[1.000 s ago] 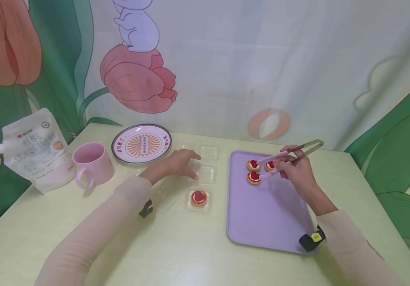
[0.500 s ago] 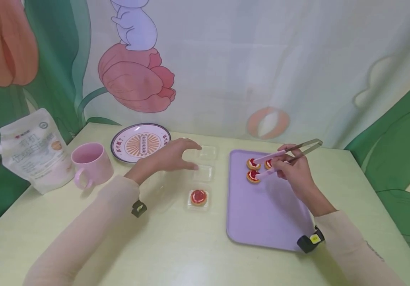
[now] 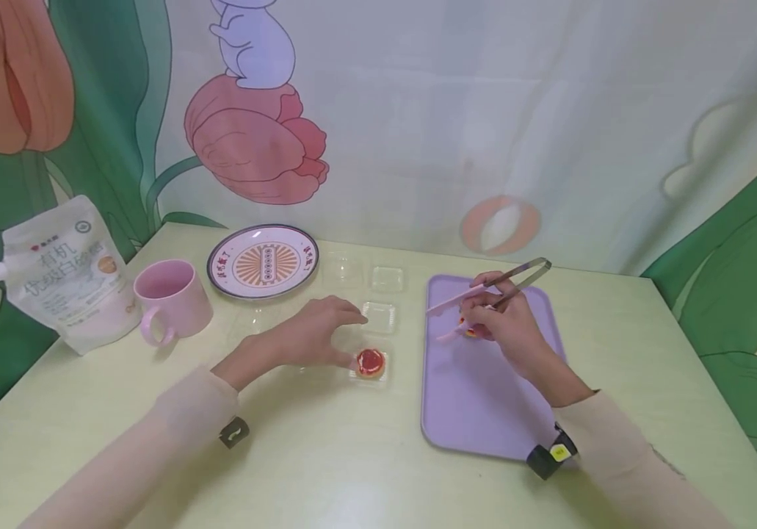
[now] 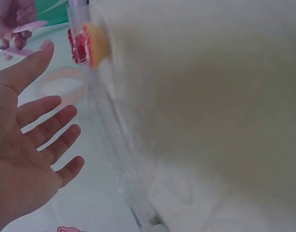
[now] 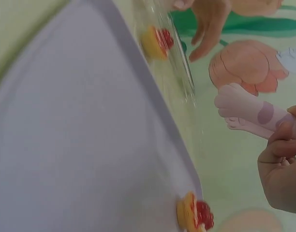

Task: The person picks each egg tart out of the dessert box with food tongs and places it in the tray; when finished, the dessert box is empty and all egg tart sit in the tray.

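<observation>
My right hand (image 3: 510, 323) grips a pair of pink tongs (image 5: 252, 113) with paw-shaped ends, held above the purple tray (image 3: 471, 411). The tong tips stand apart, and nothing shows between them. A small tart (image 3: 468, 328) with red topping lies on the tray, mostly hidden behind the tongs and hand; other tarts there are hidden in the head view. My left hand (image 3: 312, 330) has its fingers spread and holds nothing. Its thumb is close to another red-topped tart (image 3: 371, 363) in a clear plastic box (image 3: 360, 379); whether they touch I cannot tell.
Clear boxes, among them a middle box (image 3: 379, 317) and a back box (image 3: 388, 278), line the table left of the tray. A patterned plate (image 3: 263, 261), a pink mug (image 3: 173, 300) and a white spouted pouch (image 3: 73, 275) stand at the left. A printed curtain (image 3: 391, 132) hangs behind.
My left hand has come down from beside the rear boxes toward the front box with the tart. My right hand has shifted left with the tongs, whose tips moved off the tarts.
</observation>
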### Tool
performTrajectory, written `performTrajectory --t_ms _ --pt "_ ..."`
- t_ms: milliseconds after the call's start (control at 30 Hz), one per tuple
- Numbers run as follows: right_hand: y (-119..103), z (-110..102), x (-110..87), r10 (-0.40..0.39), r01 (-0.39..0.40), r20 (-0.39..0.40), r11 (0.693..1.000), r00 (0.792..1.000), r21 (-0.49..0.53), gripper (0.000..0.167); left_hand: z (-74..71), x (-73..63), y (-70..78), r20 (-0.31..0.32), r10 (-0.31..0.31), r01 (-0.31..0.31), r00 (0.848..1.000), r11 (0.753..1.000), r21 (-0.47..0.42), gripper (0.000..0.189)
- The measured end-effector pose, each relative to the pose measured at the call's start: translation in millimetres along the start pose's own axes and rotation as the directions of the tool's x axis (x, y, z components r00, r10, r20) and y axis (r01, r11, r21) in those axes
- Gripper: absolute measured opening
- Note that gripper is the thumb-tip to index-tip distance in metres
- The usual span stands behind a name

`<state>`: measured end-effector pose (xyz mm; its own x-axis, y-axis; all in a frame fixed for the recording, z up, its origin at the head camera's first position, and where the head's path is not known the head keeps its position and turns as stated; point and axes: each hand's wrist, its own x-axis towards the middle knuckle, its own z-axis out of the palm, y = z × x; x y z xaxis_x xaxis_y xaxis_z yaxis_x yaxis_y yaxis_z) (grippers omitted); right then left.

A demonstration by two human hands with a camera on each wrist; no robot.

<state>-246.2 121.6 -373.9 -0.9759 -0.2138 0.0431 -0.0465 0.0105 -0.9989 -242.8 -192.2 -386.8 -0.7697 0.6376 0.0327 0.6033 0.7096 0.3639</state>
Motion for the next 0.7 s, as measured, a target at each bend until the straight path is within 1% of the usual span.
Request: performTrajectory --t_ms 133,267,400,500,633,700 --pt "1.4 20.5 -0.5 0.008 -0.007 0.053 1.000 0.999 -0.018 0.030 8.1 -5.6 -0.4 -0.012 0.005 -0.005 1.000 1.000 0.004 0.067" --pt "5.7 43.0 0.8 0.025 -0.022 0.069 0.999 0.997 -0.045 0.028 15.0 -8.1 -2.1 -0.005 -0.007 0.007 1.000 1.000 -0.017 0.069" --pt "11.9 62.0 3.0 0.019 -0.011 0.088 0.996 0.996 -0.093 0.029 18.6 -8.8 -2.2 -0.004 -0.009 0.009 1.000 1.000 -0.025 0.070" --pt "18.0 71.3 5.6 0.013 -0.001 0.106 0.994 0.994 -0.106 0.030 19.2 -8.2 -1.9 -0.010 -0.009 0.009 1.000 1.000 -0.025 0.070" --pt "24.8 79.3 8.4 0.012 -0.003 0.104 0.996 0.995 -0.090 0.030 19.1 -7.1 -1.9 -0.009 -0.009 0.009 1.000 1.000 -0.027 0.069" --pt "26.7 82.5 9.2 0.001 0.008 0.100 0.995 0.995 -0.098 0.030 18.9 -6.9 -2.2 -0.010 -0.010 0.009 1.000 0.999 -0.030 0.068"
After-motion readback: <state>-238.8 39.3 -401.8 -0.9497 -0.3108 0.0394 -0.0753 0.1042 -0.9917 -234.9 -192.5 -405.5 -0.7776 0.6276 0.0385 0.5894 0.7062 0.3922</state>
